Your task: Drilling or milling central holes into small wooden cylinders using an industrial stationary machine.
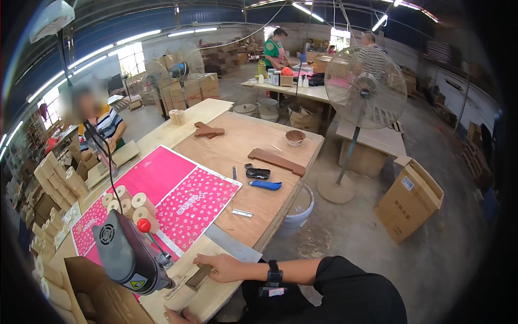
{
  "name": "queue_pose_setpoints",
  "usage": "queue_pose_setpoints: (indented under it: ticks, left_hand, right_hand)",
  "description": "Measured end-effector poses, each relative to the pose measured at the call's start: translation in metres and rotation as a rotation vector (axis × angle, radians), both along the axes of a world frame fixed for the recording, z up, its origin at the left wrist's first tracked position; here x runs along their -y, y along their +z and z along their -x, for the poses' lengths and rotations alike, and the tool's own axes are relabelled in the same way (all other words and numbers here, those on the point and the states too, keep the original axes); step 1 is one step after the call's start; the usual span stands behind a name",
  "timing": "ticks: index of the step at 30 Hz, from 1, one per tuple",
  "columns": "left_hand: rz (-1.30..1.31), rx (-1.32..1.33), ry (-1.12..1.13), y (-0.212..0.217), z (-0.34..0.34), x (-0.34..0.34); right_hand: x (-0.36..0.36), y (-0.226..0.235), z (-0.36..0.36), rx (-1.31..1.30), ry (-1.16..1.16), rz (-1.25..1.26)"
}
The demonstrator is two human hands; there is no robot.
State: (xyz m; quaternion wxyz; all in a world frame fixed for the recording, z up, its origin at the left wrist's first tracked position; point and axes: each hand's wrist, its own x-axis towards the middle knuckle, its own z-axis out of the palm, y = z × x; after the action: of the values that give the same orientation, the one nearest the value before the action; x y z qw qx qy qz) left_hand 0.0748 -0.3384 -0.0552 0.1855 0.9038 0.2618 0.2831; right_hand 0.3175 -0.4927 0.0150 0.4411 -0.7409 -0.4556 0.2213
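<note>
At the bottom of the head view, a pale wooden board [222,296] lies under a dark grey bench drill [125,255] with a red-knobbed lever [144,225]. The drill's lower end comes down close to a wooden block [180,297] on the board. My right hand [225,268], a dark watch on its wrist, reaches across a rectangular recess [198,278] beside the block. Its fingers are apart, one stretched toward the far edge, and no held thing shows. My left hand [182,316] is beside the board's near edge, mostly cut off by the frame; its grip is hidden.
Pale wooden cylinders [141,204] stand on a pink printed sheet [186,202]. A blue-handled tool [265,185], a brown wooden piece [276,161] and a bowl [295,137] lie farther off. An open carton [102,289] stands at left, a fan [366,89] at right. Co-workers are beyond.
</note>
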Motion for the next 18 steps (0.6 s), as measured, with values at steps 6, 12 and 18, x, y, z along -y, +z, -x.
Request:
queue_pose_setpoints:
  ticks: [6, 12, 18]
  left_hand:
    - [0.121, 0.001, 0.052, 0.006, -0.001, 0.003]
    - [0.025, -0.105, 0.125, 0.010, 0.000, 0.004]
    - [0.039, -0.109, 0.136, 0.010, -0.001, 0.002]
  right_hand:
    - [-0.054, 0.113, -0.038, 0.178, -0.062, -0.379]
    - [-0.092, 0.168, -0.026, 0.346, 0.006, -0.355]
    - [-0.012, 0.102, 0.027, 0.850, -0.104, -0.656]
